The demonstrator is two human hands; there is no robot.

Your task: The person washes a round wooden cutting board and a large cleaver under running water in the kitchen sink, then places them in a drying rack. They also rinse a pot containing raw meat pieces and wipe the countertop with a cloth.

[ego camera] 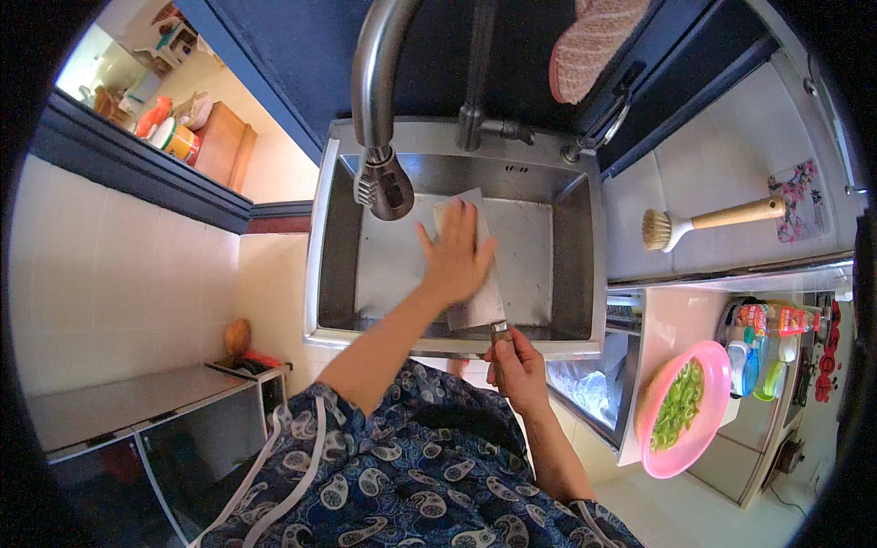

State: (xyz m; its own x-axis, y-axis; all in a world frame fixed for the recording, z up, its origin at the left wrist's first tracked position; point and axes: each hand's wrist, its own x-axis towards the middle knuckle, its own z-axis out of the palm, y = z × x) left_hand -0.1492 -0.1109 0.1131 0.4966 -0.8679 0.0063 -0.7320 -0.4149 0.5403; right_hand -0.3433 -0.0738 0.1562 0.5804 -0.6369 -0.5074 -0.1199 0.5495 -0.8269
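A cleaver (473, 312) with a broad metal blade lies slanted over the stainless steel sink (524, 274). My right hand (522, 373) is closed around its wooden handle at the sink's front edge. Flat on the blade rests my left hand (453, 250), its fingers spread and pointing away from me. A small cream-coloured piece (440, 214) shows at the left of those fingers; what it is stays unclear, as the hand covers part of it. Above the sink hangs the pull-out head of a faucet (394, 188), with no water plainly seen running.
A wooden-handled scrub brush (712, 218) hangs or lies at the right wall. Below it, a pink basin (654, 449) holds sliced green vegetables (678, 407), beside several bottles (743, 359). A pink slipper (589, 55) appears at the top. To the left runs a dark cabinet (199, 445).
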